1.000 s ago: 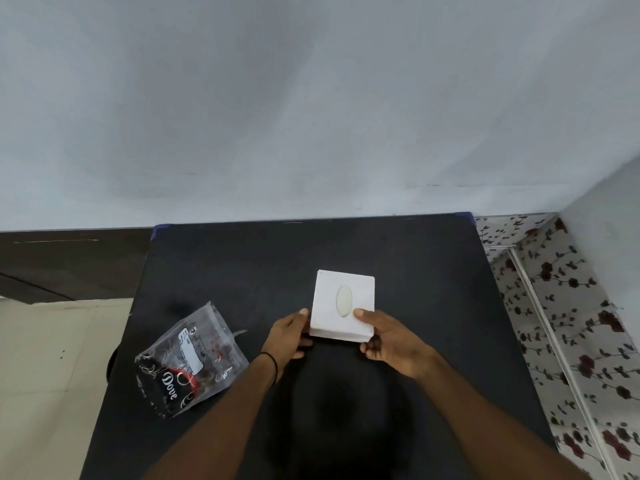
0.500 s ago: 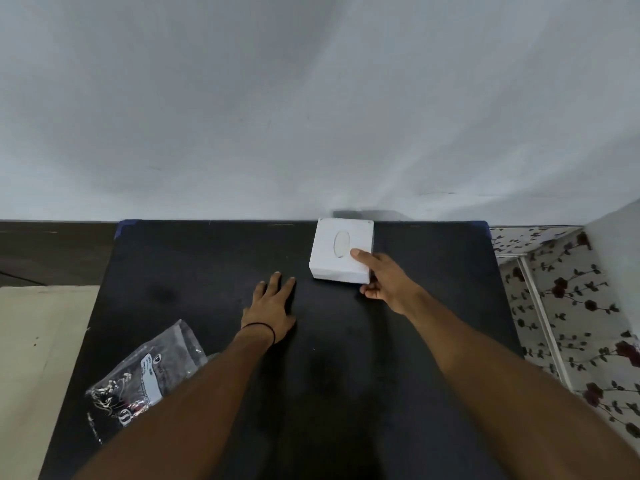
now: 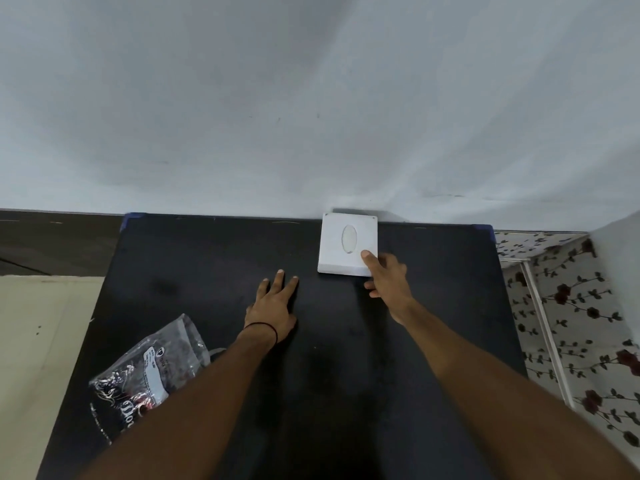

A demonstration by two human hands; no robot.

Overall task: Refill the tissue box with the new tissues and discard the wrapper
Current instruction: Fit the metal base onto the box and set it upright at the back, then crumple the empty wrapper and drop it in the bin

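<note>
The tissue box (image 3: 348, 244) has been pushed to the far edge of the surface (image 3: 207, 258) by the right hand (image 3: 388, 278), thumb on its corner; left hand (image 3: 273, 306) lies spread flat, so the wrapper (image 3: 152, 372) probably remains to discard.

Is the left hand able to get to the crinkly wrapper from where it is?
Probably yes. The left hand lies flat and empty on the black table, and the wrapper sits on its own side, nearer the person, by the table's left edge. Nothing lies between them.
</note>
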